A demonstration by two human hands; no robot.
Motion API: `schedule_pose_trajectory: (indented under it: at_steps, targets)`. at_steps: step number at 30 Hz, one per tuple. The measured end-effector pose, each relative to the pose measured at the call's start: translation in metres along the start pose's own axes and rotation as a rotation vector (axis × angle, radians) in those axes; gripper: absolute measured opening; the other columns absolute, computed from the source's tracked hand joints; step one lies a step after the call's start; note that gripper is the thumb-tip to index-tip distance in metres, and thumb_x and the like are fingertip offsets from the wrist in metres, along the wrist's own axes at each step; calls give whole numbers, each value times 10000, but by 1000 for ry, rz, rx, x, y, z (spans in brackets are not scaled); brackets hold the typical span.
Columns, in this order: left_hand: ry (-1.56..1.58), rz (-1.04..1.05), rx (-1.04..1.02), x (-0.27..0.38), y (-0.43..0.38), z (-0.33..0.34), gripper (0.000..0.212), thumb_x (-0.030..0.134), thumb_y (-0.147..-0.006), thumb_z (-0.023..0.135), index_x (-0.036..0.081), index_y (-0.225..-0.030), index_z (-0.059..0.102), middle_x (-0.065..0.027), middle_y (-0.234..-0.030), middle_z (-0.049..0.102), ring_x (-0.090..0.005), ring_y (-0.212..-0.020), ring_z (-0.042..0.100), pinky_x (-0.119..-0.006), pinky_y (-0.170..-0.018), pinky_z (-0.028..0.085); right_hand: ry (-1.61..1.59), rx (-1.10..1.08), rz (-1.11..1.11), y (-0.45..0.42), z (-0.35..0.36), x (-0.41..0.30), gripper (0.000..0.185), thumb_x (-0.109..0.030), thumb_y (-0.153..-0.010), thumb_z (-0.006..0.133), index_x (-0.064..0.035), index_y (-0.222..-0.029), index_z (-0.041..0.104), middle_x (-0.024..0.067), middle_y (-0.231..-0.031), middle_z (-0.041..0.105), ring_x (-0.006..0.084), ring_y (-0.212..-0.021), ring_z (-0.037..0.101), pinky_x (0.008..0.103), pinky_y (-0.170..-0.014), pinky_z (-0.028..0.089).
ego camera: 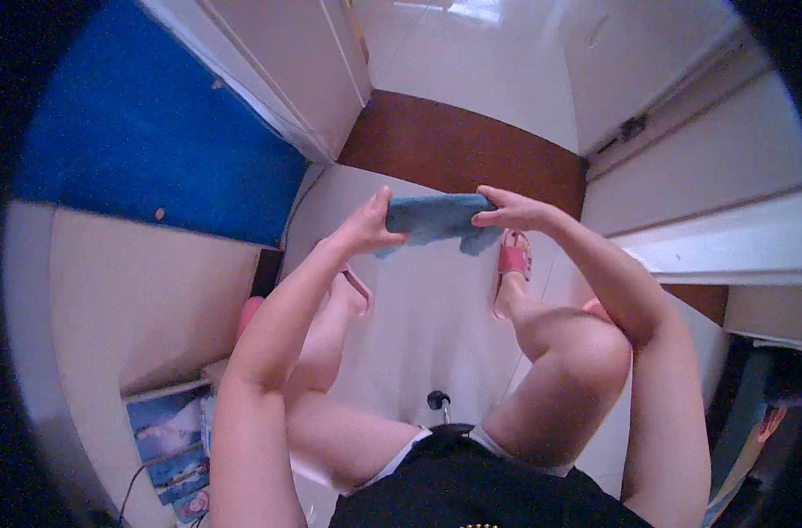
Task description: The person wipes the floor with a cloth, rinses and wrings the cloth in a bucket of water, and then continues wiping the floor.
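Observation:
A blue-green cloth (434,214) is stretched between my two hands, above the pale floor and in front of my knees. My left hand (369,223) grips its left end, thumb on top and fingers toward the lower edge. At the right end, my right hand (512,210) pinches the cloth between thumb and fingers. The upper edge runs nearly straight, while loose, uneven parts hang below. Whether the cloth is folded or has an opening cannot be told.
My feet, in pink slippers (514,259), rest on the pale tiled floor (427,317). A brown threshold strip (460,145) crosses the floor ahead. At left is a blue surface (170,132); a dark cable (298,204) runs down beside it. A black caster (437,398) shows below my seat.

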State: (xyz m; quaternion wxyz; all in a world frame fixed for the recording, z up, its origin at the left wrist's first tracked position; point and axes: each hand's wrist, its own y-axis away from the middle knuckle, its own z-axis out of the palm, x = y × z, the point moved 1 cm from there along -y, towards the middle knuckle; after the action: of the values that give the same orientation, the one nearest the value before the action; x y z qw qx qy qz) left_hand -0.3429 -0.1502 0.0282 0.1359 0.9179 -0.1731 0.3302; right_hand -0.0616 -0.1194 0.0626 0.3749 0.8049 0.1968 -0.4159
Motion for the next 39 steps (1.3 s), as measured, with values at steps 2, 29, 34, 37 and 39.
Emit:
schedule_pose_trajectory:
  at_steps: [2,29,34,37,39]
  targets:
    - [98,-98,-169,0,-26,9,537,291,-715,620,24,-1055,301,-265,-1010,491,-386,-987,507,-416,-879,399,-89,-18,26,-25,-8,52,363,-340,-820,550,-55,-1006,423,50,-890,482,166,-846,462,328,-696,403]
    - [-481,-383,294,-138,-156,120,667,308,-834,450,6,-1381,215,-193,-1469,97,-355,-1363,68,-502,-1090,52,716,349,-206,-256,15,129,625,-453,-849,440,-112,-1362,332,160,-1475,120,332,-1370,47,536,-1081,19]
    - [-501,-327,323,-162,-220,96,612,293,-851,405,-21,-1357,262,-197,-1458,149,-334,-1363,99,-458,-1098,78,737,487,-308,-310,-25,122,586,-391,-854,407,-21,-1308,391,162,-1457,196,264,-1371,120,443,-1104,76]
    - [-545,-282,365,-180,-268,92,595,276,-854,391,-24,-1353,268,-193,-1454,167,-320,-1363,115,-444,-1098,100,783,564,-304,-343,-54,135,563,-367,-859,392,-32,-1310,395,155,-1457,200,266,-1367,136,441,-1103,86]
    - [-570,-247,391,-191,-297,94,590,269,-855,386,-25,-1353,266,-190,-1454,171,-314,-1362,120,-440,-1098,109,801,611,-292,-360,-66,148,559,-366,-862,384,-39,-1315,392,148,-1458,202,263,-1365,144,440,-1103,89]
